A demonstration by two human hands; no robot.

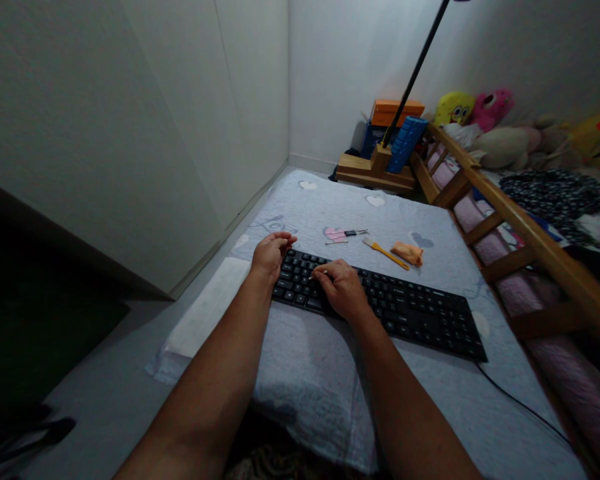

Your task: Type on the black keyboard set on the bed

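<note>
A black keyboard (410,310) lies at a slant across the light blue, heart-patterned cloth. My left hand (271,257) rests against its left end, fingers loosely bent and apart near the top corner, with nothing seen in them. Over the left-middle keys, my right hand (343,287) is closed in a pinch on a thin white-tipped stick, which looks like a cotton swab (312,277); its tip is down at the keys. Beyond the keyboard lie another cotton swab (337,242), tweezers with a dark grip (353,233), a yellow-handled brush (390,255) and a crumpled orange cloth (407,253).
A white folded pad (207,307) lies at the cloth's left edge. The keyboard's cable (523,403) trails toward the lower right. A wooden bed rail (520,207) runs along the right, and a wooden stand (375,170) with a black pole is at the back. Cabinet doors (195,120) rise on the left.
</note>
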